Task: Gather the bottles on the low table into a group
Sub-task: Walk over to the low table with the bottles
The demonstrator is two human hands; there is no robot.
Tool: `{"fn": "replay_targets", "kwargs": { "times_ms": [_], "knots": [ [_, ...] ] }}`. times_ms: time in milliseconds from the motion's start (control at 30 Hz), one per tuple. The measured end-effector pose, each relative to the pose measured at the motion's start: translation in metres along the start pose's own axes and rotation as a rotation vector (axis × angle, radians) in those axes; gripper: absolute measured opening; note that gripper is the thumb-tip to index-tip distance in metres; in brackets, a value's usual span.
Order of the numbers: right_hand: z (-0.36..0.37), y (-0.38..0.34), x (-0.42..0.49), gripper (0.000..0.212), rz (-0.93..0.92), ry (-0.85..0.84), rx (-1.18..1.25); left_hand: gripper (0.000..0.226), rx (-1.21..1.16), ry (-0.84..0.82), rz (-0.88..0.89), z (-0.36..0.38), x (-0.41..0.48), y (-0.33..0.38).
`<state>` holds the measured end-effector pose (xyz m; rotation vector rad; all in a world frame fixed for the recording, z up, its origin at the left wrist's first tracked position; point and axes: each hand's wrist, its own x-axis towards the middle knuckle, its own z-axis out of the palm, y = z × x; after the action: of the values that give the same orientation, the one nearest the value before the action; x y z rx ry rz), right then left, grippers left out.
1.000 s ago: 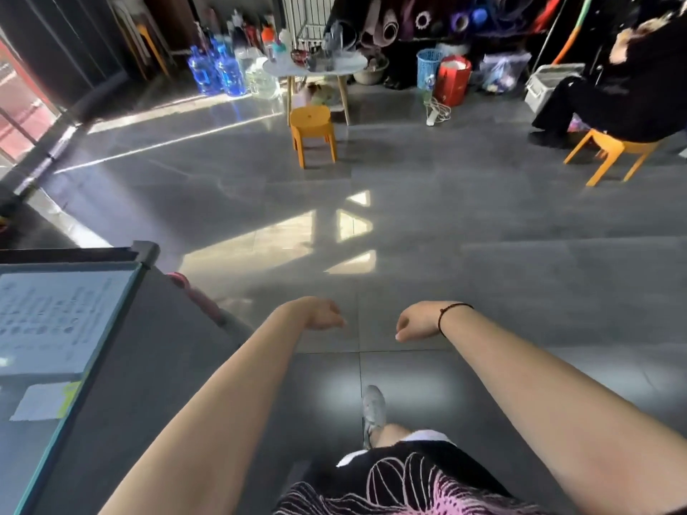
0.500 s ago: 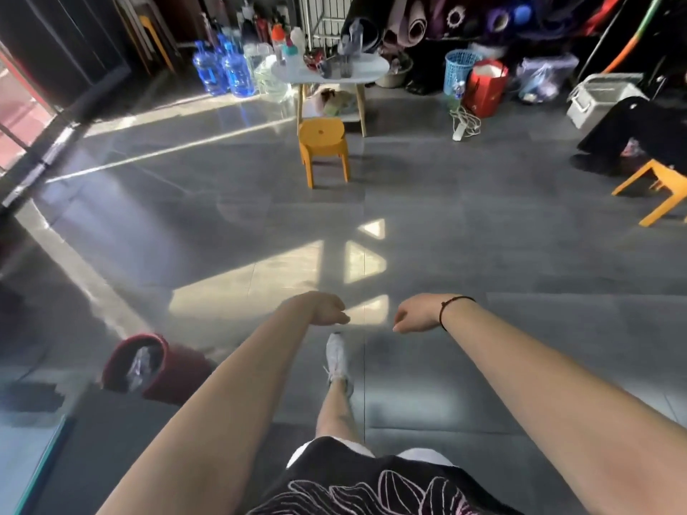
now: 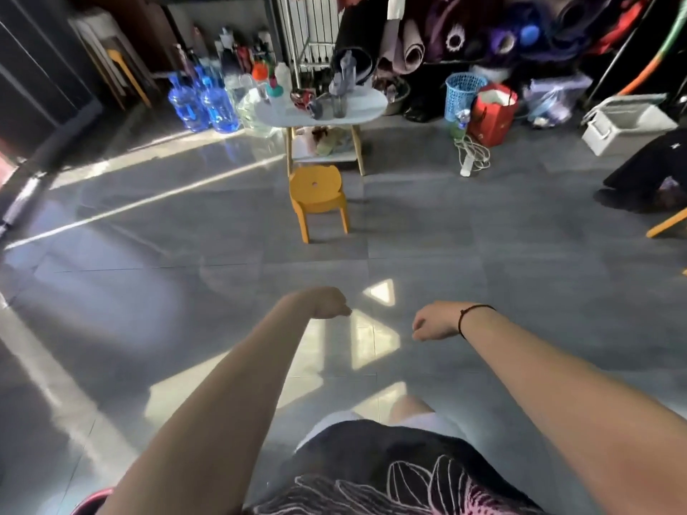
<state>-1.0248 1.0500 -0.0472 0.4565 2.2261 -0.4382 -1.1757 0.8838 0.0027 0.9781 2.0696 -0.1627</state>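
A low white oval table (image 3: 368, 107) stands far ahead across the grey floor. Several bottles and cups sit on it, among them a grey bottle (image 3: 344, 78), a clear tumbler (image 3: 339, 105) and a white bottle (image 3: 283, 78) at its left end. My left hand (image 3: 329, 301) hangs in front of me with curled fingers and nothing in it. My right hand (image 3: 435, 321), a dark band at its wrist, is also loosely curled and holds nothing. Both hands are far short of the table.
A small yellow chair (image 3: 318, 198) stands directly in front of the table. Big blue water jugs (image 3: 202, 104) sit left of it; a blue basket (image 3: 463, 94), red bag (image 3: 492, 115) and power strip (image 3: 466, 165) lie right. A person in black (image 3: 654, 169) sits at the right edge.
I have walked forward: the table and yellow chair are nearer and larger, and the dark counter and red bin at the left have dropped out of view. My hands have spread slightly apart.
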Motion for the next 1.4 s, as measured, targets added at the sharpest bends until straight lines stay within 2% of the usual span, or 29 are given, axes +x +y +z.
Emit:
{"fn": "replay_targets", "kwargs": {
  "times_ms": [200, 300, 433, 533, 600, 900, 1100, 1200, 1400],
  "knots": [
    [-0.118, 0.032, 0.101, 0.032, -0.020, -0.059, -0.081, 0.056, -0.052, -0.010, -0.043, -0.101, 0.123, -0.018],
    [-0.190, 0.056, 0.158, 0.027, -0.014, -0.037, -0.078, 0.056, -0.105, -0.014, -0.066, -0.163, 0.189, -0.021],
    [-0.291, 0.087, 0.222, 0.037, 0.010, -0.009, -0.114, 0.053, -0.149, -0.005, -0.079, -0.252, 0.263, -0.026],
    [-0.358, 0.106, 0.259, 0.028, 0.031, -0.036, -0.098, 0.051, -0.191, 0.009, -0.090, -0.312, 0.307, -0.032],
    [-0.397, 0.113, 0.280, 0.035, 0.019, -0.037, -0.088, 0.048, -0.220, 0.036, -0.106, -0.345, 0.332, -0.037],
    [-0.507, 0.118, 0.387, 0.044, -0.022, -0.091, -0.112, 0.044, -0.345, 0.003, -0.183, -0.447, 0.425, -0.078],
    [-0.591, 0.111, 0.464, 0.035, -0.010, -0.085, -0.071, 0.054, -0.374, -0.005, -0.192, -0.529, 0.505, -0.138],
    [-0.635, 0.099, 0.500, 0.044, -0.002, -0.106, -0.077, 0.052, -0.334, -0.002, -0.178, -0.576, 0.532, -0.165],
    [-0.716, 0.070, 0.563, 0.040, -0.050, 0.016, 0.013, 0.051, -0.254, 0.000, -0.146, -0.647, 0.589, -0.219]
  ]
}}
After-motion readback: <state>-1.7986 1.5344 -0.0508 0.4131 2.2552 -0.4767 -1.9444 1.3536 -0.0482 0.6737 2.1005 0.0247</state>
